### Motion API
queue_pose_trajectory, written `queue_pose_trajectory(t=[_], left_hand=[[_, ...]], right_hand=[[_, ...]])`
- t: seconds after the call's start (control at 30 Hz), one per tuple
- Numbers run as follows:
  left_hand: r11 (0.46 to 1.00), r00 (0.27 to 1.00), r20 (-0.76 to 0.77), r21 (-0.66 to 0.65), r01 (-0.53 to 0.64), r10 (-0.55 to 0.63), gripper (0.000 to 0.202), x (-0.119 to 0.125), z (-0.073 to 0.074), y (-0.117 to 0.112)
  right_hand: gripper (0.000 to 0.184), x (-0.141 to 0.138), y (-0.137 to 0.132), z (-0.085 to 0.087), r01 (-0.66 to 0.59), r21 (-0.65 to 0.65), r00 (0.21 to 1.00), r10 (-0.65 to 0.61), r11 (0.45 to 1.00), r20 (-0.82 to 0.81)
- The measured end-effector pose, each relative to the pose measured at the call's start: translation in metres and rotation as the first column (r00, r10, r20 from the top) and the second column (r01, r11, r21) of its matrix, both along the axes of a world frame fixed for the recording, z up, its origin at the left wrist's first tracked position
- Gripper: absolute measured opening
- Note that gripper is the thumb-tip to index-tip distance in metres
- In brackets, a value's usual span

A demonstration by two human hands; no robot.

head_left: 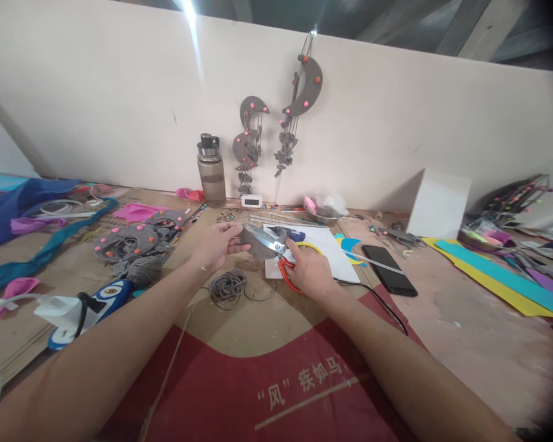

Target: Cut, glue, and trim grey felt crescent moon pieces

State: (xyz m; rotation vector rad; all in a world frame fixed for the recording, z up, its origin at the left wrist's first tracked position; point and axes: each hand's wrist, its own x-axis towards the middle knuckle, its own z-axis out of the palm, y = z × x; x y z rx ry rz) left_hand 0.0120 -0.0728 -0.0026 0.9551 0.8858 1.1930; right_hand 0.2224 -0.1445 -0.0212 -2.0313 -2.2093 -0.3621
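Observation:
My left hand [221, 247] pinches the left end of a grey felt piece [259, 245] above the cardboard. In my right hand [309, 267] is a pair of scissors [266, 237] with orange and yellow handles; the blades point left and lie across the felt. Just below the hands, a coil of grey cord [227, 287] rests on the cardboard, with a loose strand trailing right. Behind the scissors lie a white sheet of paper [336, 258] and a dark blue tool [291, 234], which is partly hidden.
A water bottle [211, 175] and a small digital clock [251, 201] stand by the wall, beneath hanging grey moon ornaments [309, 92]. To the right lie a black phone [389, 270] and coloured sheets [493, 273]. Decorated felt pieces [136, 242] and a power strip [113, 301] are at left.

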Motion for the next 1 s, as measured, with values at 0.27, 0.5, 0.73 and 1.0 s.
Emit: queue_pose_trajectory(t=[0.27,0.5,0.73,1.0], left_hand=[[1.000,1.000,0.017,-0.004,0.020,-0.020,0.007,-0.0007,0.0012,-0.0017],[0.999,0.999,-0.004,-0.012,0.032,-0.032,0.009,-0.0002,0.0037,-0.0028],[0.999,0.999,0.010,-0.018,0.033,-0.033,0.007,-0.0005,0.0036,-0.0022],[0.999,0.999,0.016,-0.021,0.036,-0.036,0.008,-0.0004,0.0006,-0.0008]], right_hand=[[0.048,-0.0003,-0.0014,0.0021,-0.020,0.026,0.999,0.019,0.999,0.028],[0.046,0.0007,-0.0014,0.0020,-0.028,0.028,0.999,0.027,0.999,0.045],[0.045,0.0025,-0.0008,0.0014,-0.033,0.025,0.999,0.032,0.999,0.036],[0.046,0.0023,-0.0012,0.0018,-0.024,0.003,0.999,0.023,1.000,0.039]])
